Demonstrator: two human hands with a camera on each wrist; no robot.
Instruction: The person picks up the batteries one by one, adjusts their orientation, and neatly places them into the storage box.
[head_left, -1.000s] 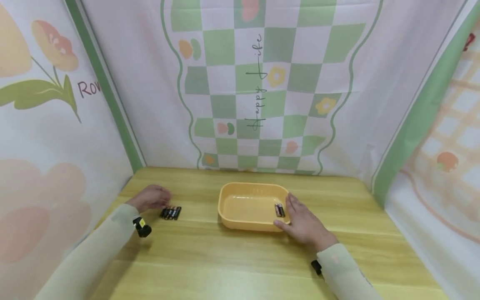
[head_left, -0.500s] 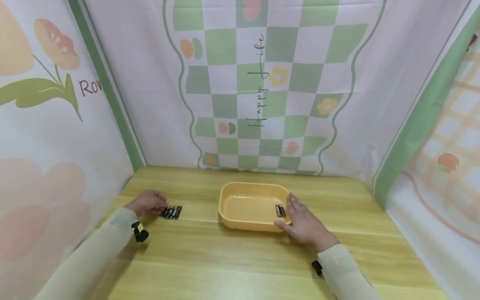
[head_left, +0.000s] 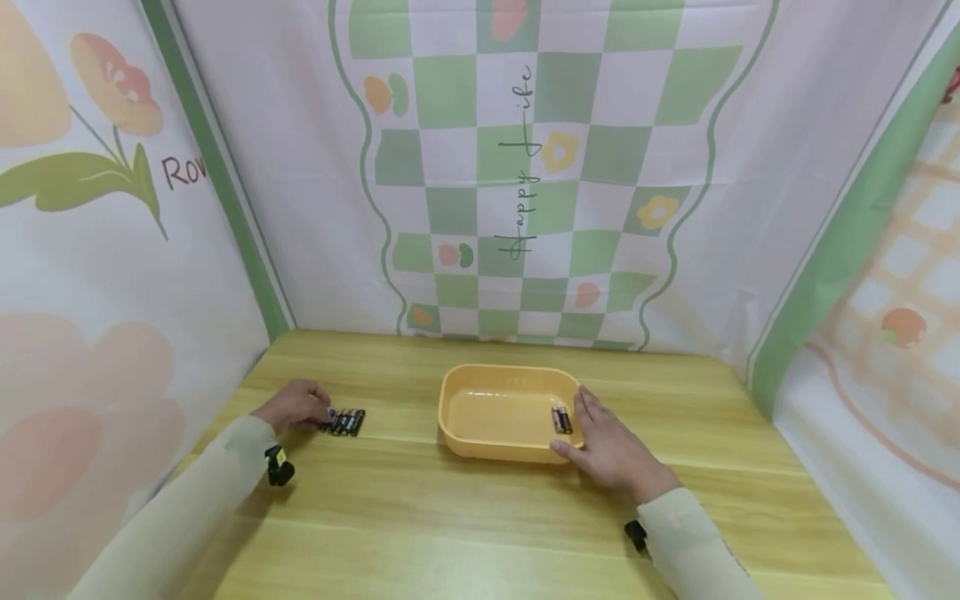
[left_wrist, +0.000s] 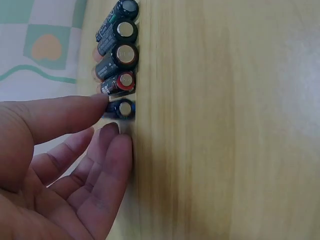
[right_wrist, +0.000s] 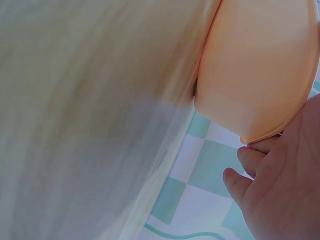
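On the left of the table lies a row of several dark batteries [head_left: 349,422]; one in the left wrist view has a red ring at its end. My left hand [head_left: 294,406] is at the row's left end. It pinches the end battery [left_wrist: 124,108], the thumb on one side and fingertips close on the other, with a small gap to the red-ringed one. A yellow plastic basket [head_left: 495,452] stands mid-table with two batteries [head_left: 561,420] in its right end. Spread against the basket's right side, my right hand [head_left: 615,446] has straight fingers along the wall and its thumb at the near rim.
The wood-grain table [head_left: 450,533] reaches back to a green-and-white checked cloth [head_left: 510,208]. Printed cloth walls stand at left and right. Each wrist wears a small black camera [head_left: 281,467].
My left hand has come down a little and closed in on the end battery, whose blue end now shows at the fingertips. The right hand and basket stay put.
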